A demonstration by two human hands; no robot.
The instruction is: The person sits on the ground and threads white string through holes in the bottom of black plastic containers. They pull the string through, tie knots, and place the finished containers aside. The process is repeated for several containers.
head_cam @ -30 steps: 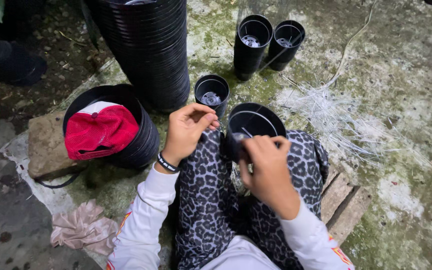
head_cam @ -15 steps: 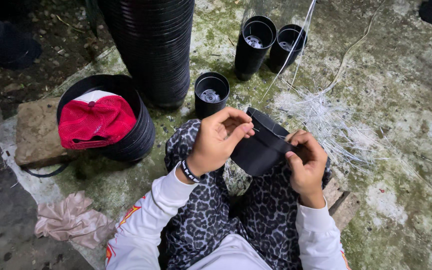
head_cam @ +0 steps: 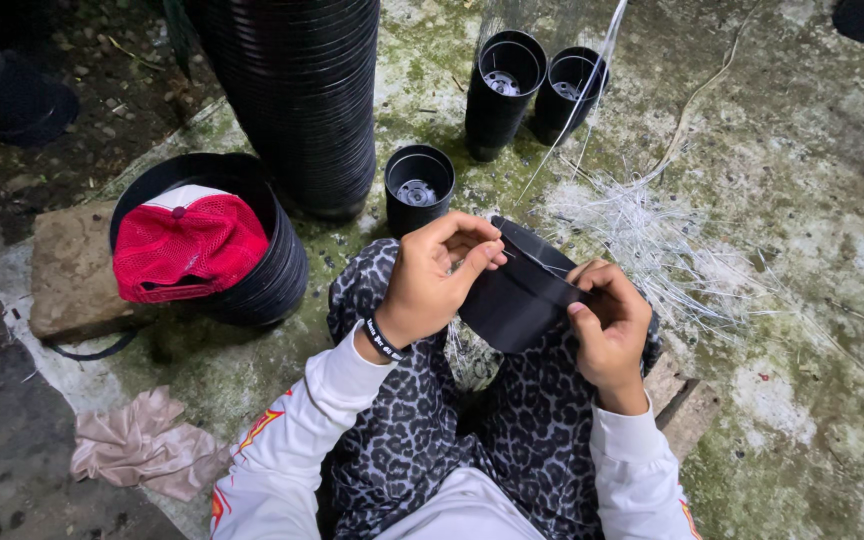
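Over mossy concrete (head_cam: 802, 250), left hand (head_cam: 432, 285) and right hand (head_cam: 607, 325) both clamped on tilted black plastic pot (head_cam: 517, 295), steadying its rim.

Red cap (head_cam: 187, 248) (in a pot stack (head_cam: 277, 275)), pink rag (head_cam: 142, 455).

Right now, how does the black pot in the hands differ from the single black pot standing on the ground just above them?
The held pot lies tilted on its side over the lap, gripped by the left hand and right hand; the standing pot sits upright and untouched. The standing pot's perforated bottom shows; the held pot's inside does not. Both are black plastic.
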